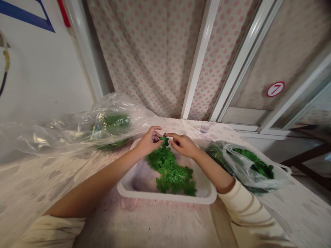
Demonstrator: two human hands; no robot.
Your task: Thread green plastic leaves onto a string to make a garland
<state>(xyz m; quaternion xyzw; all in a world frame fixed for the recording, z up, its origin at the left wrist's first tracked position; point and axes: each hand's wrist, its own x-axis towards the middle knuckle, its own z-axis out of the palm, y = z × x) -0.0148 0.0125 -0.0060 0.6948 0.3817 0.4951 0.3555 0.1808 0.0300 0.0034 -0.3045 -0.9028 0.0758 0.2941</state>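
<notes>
Above the far part of a white plastic tray (pixel 165 197), my left hand (pixel 150 142) pinches a small green leaf piece (pixel 164 140) between thumb and fingers. My right hand (pixel 184 145) meets it from the other side, its index finger at the top of the piece and its thumb bent close by. Below both hands, a heap of glossy green leaf pieces (pixel 172 172) with lobed edges lies in the tray. They look like artificial leaves. The heap runs from under my fingers towards the near right part of the tray.
On the left lies a large clear plastic bag (pixel 64 129) with green material inside. An open plastic bag (pixel 232 162) of dark green leaves stands to the right. A small clear cup (pixel 205 128) sits at the back, before a dotted curtain (pixel 155 58) and white frames.
</notes>
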